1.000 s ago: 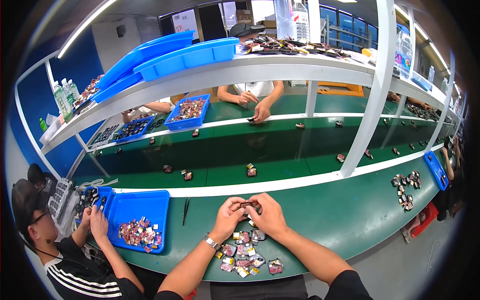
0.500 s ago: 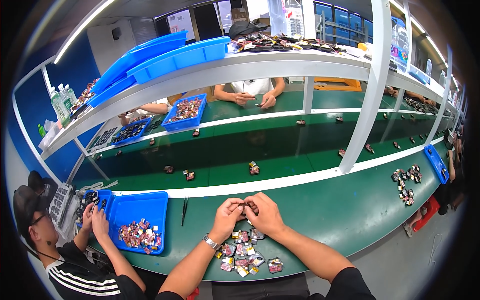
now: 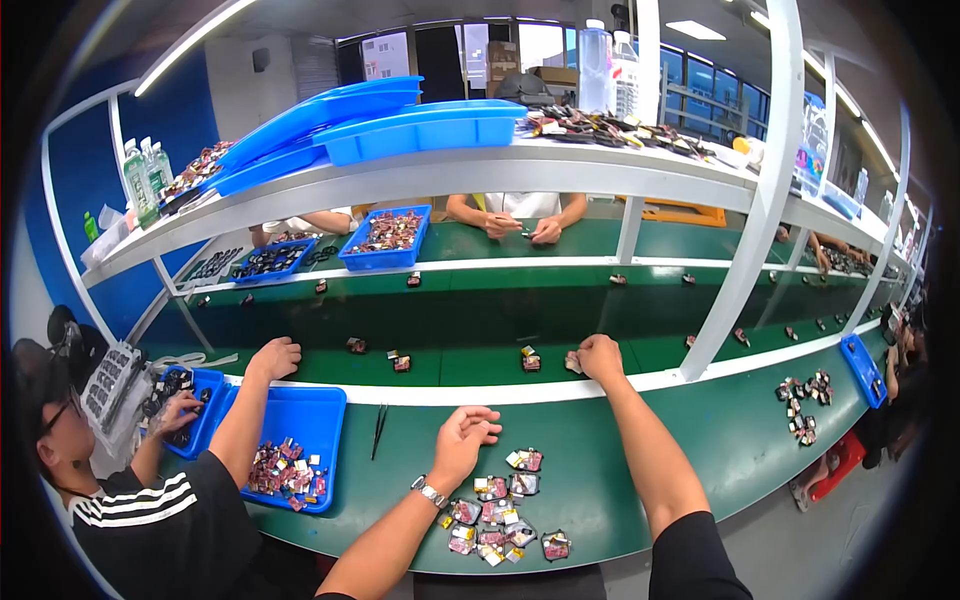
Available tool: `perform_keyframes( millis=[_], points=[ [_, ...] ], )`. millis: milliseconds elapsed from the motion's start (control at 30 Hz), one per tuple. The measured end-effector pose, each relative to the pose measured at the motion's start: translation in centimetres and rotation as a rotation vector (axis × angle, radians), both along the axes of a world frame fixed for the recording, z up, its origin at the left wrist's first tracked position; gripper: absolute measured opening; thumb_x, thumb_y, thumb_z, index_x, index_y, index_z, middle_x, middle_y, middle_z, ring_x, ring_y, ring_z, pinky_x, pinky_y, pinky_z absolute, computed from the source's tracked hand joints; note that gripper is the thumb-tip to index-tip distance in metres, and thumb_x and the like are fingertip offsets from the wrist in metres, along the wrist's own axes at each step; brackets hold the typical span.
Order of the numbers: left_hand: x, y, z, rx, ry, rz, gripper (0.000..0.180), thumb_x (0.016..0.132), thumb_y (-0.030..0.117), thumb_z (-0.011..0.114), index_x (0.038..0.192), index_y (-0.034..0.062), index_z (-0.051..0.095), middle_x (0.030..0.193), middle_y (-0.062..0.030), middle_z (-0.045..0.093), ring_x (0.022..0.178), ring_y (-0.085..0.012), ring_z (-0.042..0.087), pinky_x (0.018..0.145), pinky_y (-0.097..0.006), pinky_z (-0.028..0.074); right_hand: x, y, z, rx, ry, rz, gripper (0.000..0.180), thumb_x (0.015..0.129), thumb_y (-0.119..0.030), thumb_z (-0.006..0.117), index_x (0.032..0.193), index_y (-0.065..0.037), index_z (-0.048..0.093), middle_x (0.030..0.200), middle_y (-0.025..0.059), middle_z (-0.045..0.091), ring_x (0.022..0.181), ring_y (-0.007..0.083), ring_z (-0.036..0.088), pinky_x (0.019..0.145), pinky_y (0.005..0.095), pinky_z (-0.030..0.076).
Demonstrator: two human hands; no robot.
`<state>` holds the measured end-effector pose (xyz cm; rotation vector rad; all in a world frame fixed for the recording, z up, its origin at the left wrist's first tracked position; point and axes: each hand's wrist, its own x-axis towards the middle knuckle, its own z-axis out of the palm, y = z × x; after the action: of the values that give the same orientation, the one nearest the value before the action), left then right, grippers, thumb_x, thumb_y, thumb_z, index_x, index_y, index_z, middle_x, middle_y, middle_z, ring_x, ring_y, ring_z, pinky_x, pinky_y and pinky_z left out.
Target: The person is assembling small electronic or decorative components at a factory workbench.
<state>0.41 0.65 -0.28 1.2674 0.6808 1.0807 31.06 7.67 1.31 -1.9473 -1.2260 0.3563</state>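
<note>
My right hand [image 3: 598,358] reaches over the white rail to the green belt, its fingers closed on a small electronic module [image 3: 573,363] that looks pinkish and slightly blurred. My left hand [image 3: 468,440] hovers above the green table with loosely bent fingers and nothing in it. Just right of its fingertips lies a single module with a red board and white-yellow part [image 3: 525,460]. Nearer to me, a cluster of similar modules in dark casings [image 3: 492,515] spreads over the table, with one module [image 3: 556,545] apart on the right.
Black tweezers [image 3: 379,432] lie left of my left hand. A blue tray [image 3: 335,430] of small boards stands farther left, beside a co-worker whose hand [image 3: 275,358] reaches to the belt. More modules [image 3: 530,358] sit along the belt [image 3: 460,365]. A white upright [image 3: 745,210] rises ahead right.
My hands have parted from the small dark object they held together. The right moved forward to the belt; the left stayed near. The co-worker's arm has swung out toward the belt.
</note>
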Motion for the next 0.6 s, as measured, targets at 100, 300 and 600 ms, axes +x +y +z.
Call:
perform_keyframes(
  millis=[100, 300, 600],
  points=[
    [-0.4, -0.1, 0.0, 0.016, 0.033, -0.010, 0.020, 0.094, -0.001, 0.048, 0.113, -0.0039, 0.053, 0.112, -0.0166, 0.063, 0.094, -0.0206, 0.065, 0.079, -0.031, 0.056, -3.2, -0.1, 0.4, 0.174, -0.409, -0.010, 0.039, 0.075, -0.029, 0.076, 0.096, 0.001, 0.062, 0.105, 0.0201, 0.060, 0.102, 0.0384, 0.057, 0.088, 0.0451, 0.049],
    [-0.2, 0.2, -0.3, -0.003, 0.046, -0.038, 0.019, 0.095, 0.003, 0.051, 0.112, -0.0035, 0.053, 0.109, -0.0161, 0.064, 0.088, -0.0189, 0.066, 0.075, -0.029, 0.055, -9.3, 0.3, -1.0, 0.025, -0.430, -0.012, 0.046, 0.076, -0.030, 0.074, 0.101, 0.005, 0.056, 0.103, 0.0231, 0.058, 0.096, 0.0397, 0.058, 0.085, 0.0481, 0.048],
    [-1.8, 0.6, 1.2, -0.323, -0.102, -0.153, 0.032, 0.103, 0.030, 0.040, 0.112, 0.0010, 0.052, 0.102, -0.0129, 0.065, 0.080, -0.0151, 0.064, 0.068, -0.027, 0.053, -10.3, -9.5, 4.4, 0.157, 0.024, 0.792, 0.081, 0.071, -0.010, 0.078, 0.140, -0.002, 0.035, 0.108, 0.0121, 0.066, 0.095, 0.0222, 0.064, 0.087, 0.0329, 0.050]
  ],
)
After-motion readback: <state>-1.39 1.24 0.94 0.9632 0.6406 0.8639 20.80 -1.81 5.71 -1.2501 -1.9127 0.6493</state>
